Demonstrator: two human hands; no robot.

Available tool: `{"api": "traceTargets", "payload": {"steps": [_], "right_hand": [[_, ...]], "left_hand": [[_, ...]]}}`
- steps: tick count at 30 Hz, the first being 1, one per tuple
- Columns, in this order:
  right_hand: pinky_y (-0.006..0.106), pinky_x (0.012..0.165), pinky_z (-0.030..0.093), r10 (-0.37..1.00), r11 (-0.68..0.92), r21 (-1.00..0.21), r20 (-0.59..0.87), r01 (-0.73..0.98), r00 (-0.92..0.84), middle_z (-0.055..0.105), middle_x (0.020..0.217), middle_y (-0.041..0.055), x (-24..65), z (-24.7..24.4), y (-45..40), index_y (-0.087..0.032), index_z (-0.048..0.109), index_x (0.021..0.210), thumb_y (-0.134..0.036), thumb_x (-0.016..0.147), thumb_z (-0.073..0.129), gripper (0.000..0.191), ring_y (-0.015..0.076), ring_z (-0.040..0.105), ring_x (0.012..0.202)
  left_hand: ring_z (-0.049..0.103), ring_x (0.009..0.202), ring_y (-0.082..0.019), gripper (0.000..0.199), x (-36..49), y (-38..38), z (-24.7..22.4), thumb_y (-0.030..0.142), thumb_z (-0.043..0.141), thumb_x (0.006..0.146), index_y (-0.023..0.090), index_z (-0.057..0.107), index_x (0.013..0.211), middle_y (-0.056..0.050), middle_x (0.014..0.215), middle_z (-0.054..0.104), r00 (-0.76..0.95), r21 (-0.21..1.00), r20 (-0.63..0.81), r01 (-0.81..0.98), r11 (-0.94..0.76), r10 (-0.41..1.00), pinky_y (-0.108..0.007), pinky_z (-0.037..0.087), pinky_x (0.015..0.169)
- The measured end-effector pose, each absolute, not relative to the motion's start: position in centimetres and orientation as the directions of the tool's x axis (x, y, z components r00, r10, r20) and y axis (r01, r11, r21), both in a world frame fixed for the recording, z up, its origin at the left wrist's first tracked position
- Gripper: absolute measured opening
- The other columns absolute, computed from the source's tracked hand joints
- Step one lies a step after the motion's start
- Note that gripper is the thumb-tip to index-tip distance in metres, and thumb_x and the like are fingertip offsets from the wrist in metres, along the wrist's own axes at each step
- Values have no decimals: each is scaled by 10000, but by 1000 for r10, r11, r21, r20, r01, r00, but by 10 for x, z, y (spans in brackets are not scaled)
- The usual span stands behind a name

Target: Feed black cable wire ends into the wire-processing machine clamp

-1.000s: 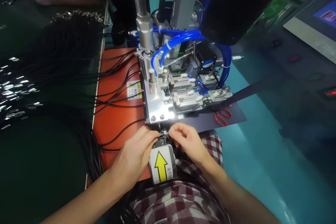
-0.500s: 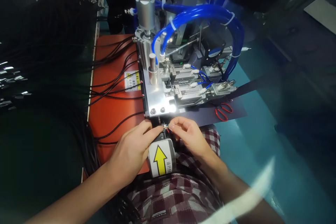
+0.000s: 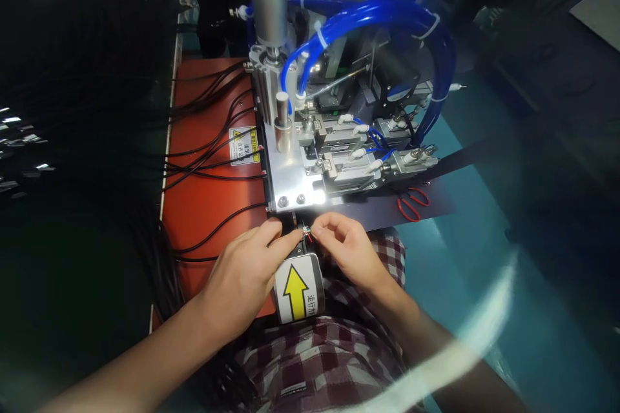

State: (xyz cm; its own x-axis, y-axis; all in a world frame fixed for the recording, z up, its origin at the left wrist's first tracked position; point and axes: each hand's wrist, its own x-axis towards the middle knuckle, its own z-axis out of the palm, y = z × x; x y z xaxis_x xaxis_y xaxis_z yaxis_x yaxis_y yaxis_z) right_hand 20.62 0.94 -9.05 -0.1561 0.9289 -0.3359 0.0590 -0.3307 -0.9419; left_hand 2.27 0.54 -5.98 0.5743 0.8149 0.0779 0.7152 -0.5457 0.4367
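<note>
Left hand (image 3: 247,255): thumb reaching to the fine wires (image 3: 307,231), tip touching or just short, can't tell which. Forefinger bent back from the thumb tip; can't tell if anything's gripped underneath. Fine wires sitting between both hands, just above the black fixture (image 3: 305,249), near the front edge of the bright metal plate (image 3: 285,181). One red strand visible, angled down; rest too small to sort. Right hand (image 3: 346,248): thumb and forefinger together, clamped on the right side of the wires as far as visible.

Step in hand, judging by pose: lining up or separating strands by fingertip. Next move probably calls for a light, steady pinch, strands kept uncrossed and off the fixture edges. Easy to bend one at this size.

Writing, left to right: warning sticker (image 3: 242,147) on the orange plate (image 3: 208,213), crossed by black cables (image 3: 213,175). Yellow triangle plus Chinese characters, too small to read reliably. White label (image 3: 314,277) next: yellow arrow (image 3: 295,293) aimed forward toward the wires, 运行方 legible at right (running direction, ending cut off). Garment tag (image 3: 294,390) below: illegible. Small stickers on the cylinders (image 3: 346,166): illegible. Red-handled scissors (image 3: 413,204) at far right, unmarked as far as visible. No brand readable.
</note>
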Motion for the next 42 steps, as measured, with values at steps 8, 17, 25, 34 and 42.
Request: {"api": "traceTargets", "payload": {"steps": [8,17,25,34,42], "right_hand": [[251,580,361,977,-148,-947,-184,286,-104,501,685,-16,205,-89,6,-179,528,729,-245,848,515,137,115,435,606],[219,458,293,892,-387,-917,-400,100,-212,443,537,-56,209,-84,16,-163,528,712,-302,815,553,175,90,387,484],[212,456,290,904,-353,-931,-365,96,-220,441,550,-58,209,-87,15,-160,533,725,-304,825,552,177,84,381,492],[210,454,281,900,-360,-928,-372,95,-229,431,550,-61,210,-85,16,-159,531,729,-299,830,550,173,79,370,489],[218,459,288,908,-354,-931,-366,92,-204,430,557,-59,208,-85,15,-163,530,729,-309,819,554,173,84,370,494]], "left_hand": [[545,656,-191,324,24,5,-61,95,414,871,163,603,1125,-55,815,550,582,370,93,733,-571,808,-293,467,550],[541,640,-188,321,23,5,-62,100,406,877,151,614,1115,-58,803,539,583,377,103,727,-574,806,-290,464,540],[547,633,-185,329,23,7,-62,105,391,883,145,618,1117,-64,810,552,589,375,125,717,-588,798,-286,465,528],[545,629,-182,334,22,5,-63,75,404,862,132,626,1105,-67,807,554,590,387,130,709,-589,796,-282,472,528],[551,639,-189,324,23,7,-61,71,415,855,119,622,1100,-69,803,552,592,391,143,702,-595,793,-287,479,535]]}}
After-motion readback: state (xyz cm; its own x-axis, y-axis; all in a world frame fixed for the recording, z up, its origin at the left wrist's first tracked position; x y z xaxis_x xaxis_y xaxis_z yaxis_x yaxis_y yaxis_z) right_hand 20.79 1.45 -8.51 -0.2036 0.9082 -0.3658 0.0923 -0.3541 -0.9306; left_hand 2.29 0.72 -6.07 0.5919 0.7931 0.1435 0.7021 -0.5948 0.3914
